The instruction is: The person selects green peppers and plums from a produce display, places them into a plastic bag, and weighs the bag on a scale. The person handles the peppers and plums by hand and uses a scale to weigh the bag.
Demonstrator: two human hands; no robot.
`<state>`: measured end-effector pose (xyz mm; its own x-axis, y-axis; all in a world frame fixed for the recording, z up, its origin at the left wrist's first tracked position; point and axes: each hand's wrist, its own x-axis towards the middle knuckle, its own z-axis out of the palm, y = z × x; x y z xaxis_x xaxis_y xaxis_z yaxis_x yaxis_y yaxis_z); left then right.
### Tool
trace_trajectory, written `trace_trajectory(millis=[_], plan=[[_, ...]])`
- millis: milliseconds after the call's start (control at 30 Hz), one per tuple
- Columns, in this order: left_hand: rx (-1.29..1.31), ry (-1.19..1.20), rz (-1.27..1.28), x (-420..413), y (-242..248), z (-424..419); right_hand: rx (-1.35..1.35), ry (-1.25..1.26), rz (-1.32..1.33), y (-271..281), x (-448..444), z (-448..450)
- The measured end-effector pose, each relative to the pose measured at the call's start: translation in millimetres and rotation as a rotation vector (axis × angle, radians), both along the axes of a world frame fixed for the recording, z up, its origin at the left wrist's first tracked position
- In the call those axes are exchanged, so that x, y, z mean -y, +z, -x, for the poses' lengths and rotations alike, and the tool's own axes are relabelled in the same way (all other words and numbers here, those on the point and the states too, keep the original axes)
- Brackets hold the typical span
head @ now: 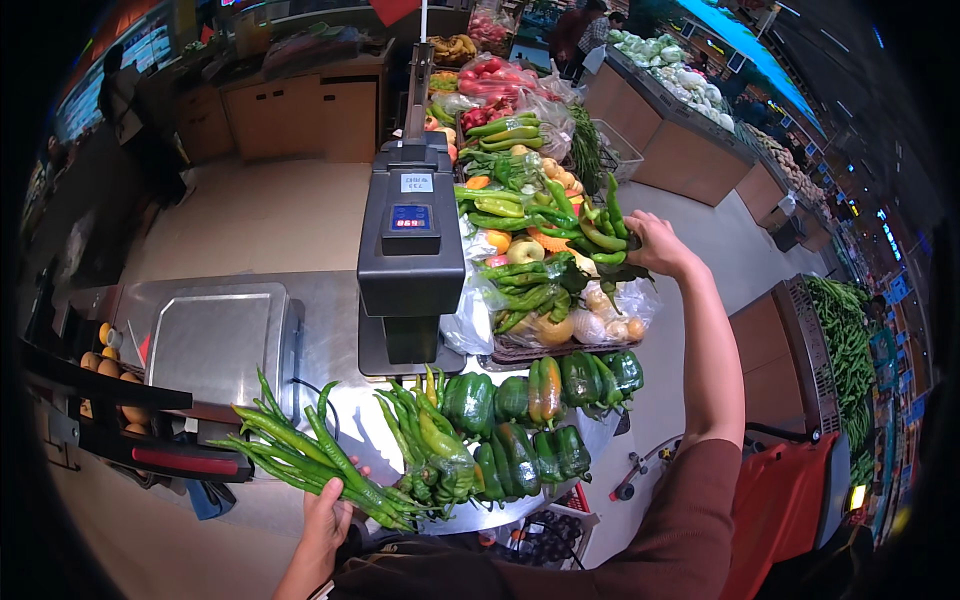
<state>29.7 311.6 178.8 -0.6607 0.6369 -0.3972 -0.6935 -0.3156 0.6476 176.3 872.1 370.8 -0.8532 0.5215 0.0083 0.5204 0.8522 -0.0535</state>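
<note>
My left hand (328, 510) grips a bunch of long green chili peppers (315, 454) by one end, with the other ends fanning towards the weighing scale. At the far side of the heaped produce, my right hand (658, 241) closes around several long green peppers (604, 231); its fingertips are partly hidden behind them. More long green chilies (435, 439) lie on the metal counter beside the left-hand bunch. To their right sit dark green bell peppers (471, 403) in two rows, one of the peppers (545, 390) tinged orange. Wrinkled green peppers (536, 289) rest on bagged fruit below my right hand.
A black scale display (411, 259) on a post rises mid-counter. Left of it is the flat steel weighing plate (217, 345). A wooden-fronted stand (784, 352) holds green beans or chilies at right, near a red machine (787, 510). People stand in the background.
</note>
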Motion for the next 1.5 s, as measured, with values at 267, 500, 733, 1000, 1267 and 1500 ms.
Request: trace_trajectory(millis=[267, 500, 733, 1000, 1267, 1500], plan=[[-0.069, -0.076, -0.032, 5.6, -3.3, 2.4, -0.146, -0.049, 0.047, 21.2, 73.1, -78.0], [-0.027, -0.223, -0.071, 8.3, 5.1, 11.0, -0.379, -0.050, 0.672, 22.1, 150.9, -117.2], [-0.057, -0.379, 0.349, -3.9, -59.6, 23.4, -1.161, 0.061, 1.499, -73.9, 282.8, -141.2], [-0.457, -0.583, 0.461, -31.8, -145.2, 26.0, -1.324, -0.082, 1.750, -156.7, 393.7, -136.2], [-1.105, -1.090, 1.005, -39.2, -103.8, 46.1, -1.179, -0.132, 1.984, -174.1, 434.2, -92.9], [-0.647, -0.826, -0.082, -13.2, 32.9, 28.1, -1.051, -0.188, 1.932, -177.0, 454.3, -24.5]])
